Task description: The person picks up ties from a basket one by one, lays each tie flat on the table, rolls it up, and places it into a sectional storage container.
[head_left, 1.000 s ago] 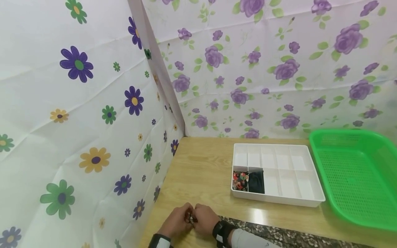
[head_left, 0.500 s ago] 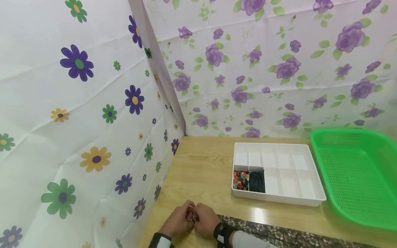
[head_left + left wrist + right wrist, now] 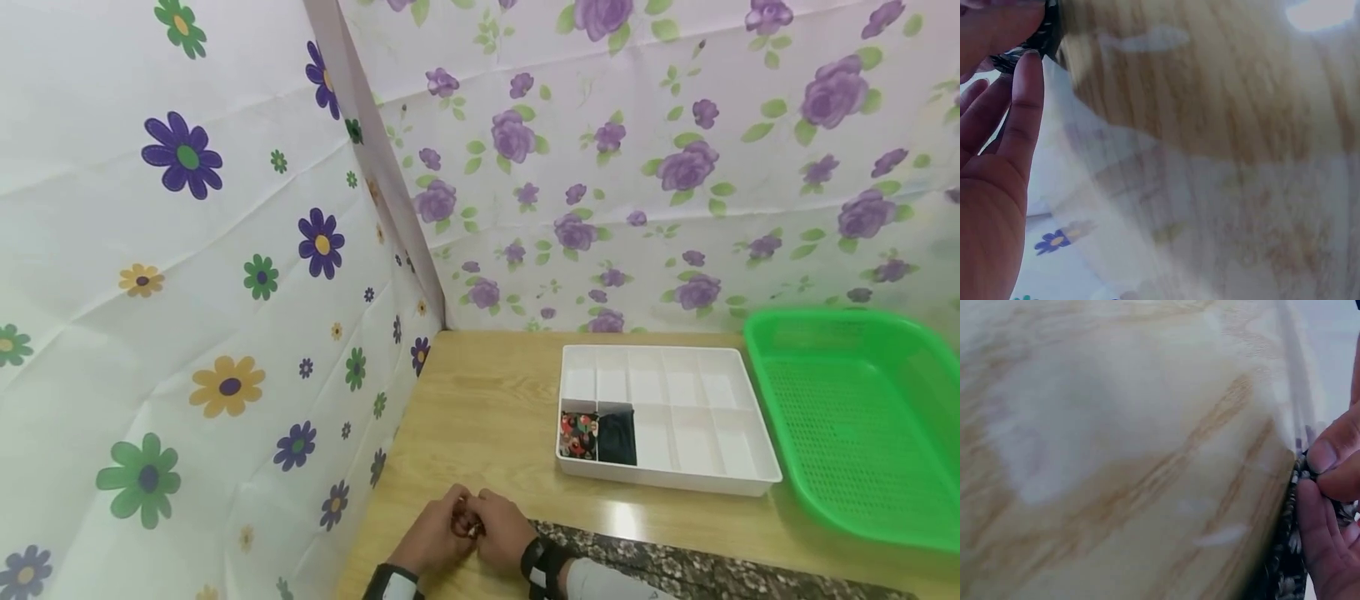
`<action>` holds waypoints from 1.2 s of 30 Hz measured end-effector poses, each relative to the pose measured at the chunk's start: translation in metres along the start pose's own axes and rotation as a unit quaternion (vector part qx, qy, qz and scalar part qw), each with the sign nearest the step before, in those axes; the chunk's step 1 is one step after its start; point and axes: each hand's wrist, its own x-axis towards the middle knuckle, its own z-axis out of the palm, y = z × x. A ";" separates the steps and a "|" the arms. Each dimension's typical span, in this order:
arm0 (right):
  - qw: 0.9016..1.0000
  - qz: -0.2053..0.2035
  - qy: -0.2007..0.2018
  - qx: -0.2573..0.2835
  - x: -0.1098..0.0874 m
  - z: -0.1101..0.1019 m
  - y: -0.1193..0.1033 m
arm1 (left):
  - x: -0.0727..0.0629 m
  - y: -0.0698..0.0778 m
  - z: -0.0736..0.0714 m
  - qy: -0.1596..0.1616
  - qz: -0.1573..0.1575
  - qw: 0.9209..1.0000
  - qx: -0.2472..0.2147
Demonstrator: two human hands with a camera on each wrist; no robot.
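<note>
A dark cloth [image 3: 675, 567] with a pale flower print stretches along the table's near side, running rightward from the hands. In the head view, my left hand [image 3: 438, 532] and right hand [image 3: 504, 533] meet at the bottom centre, fingers curled inward. The left wrist view has my left hand's fingers [image 3: 1027, 106] pinching a bit of dark patterned cloth [image 3: 1054, 28]. Fingertips also pinch the dark cloth [image 3: 1288, 569] at the right edge of the right wrist view. Much of the gripped part is hidden by the fingers.
A white compartment tray [image 3: 667, 477] stands ahead to the right. One compartment holds a folded colourful printed cloth [image 3: 578, 435], its neighbour a folded dark cloth [image 3: 617, 437]. A green basket [image 3: 759, 400] sits beside the tray. Flowered sheets [image 3: 480, 250] wall the left and back of the table [image 3: 480, 400].
Both hands stay together at nearly the same spot, with small finger shifts around the cloth. The head view has moved slightly. The tray and basket have not moved on the table.
</note>
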 end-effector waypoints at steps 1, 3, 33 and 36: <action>1.000 -0.001 -0.004 -0.009 0.001 -0.002 -0.001 | 0.000 0.000 0.000 0.002 -0.001 1.000 0.002; 0.999 -0.007 -0.020 -0.046 0.002 -0.008 -0.007 | 0.001 0.001 0.000 0.003 0.001 1.000 0.008; 0.996 -0.006 0.065 0.059 -0.016 -0.001 0.013 | 0.007 0.003 0.005 -0.002 0.027 1.000 -0.002; 0.999 -0.001 0.038 0.008 -0.014 -0.006 0.007 | 0.006 0.003 0.005 -0.002 0.028 1.000 0.007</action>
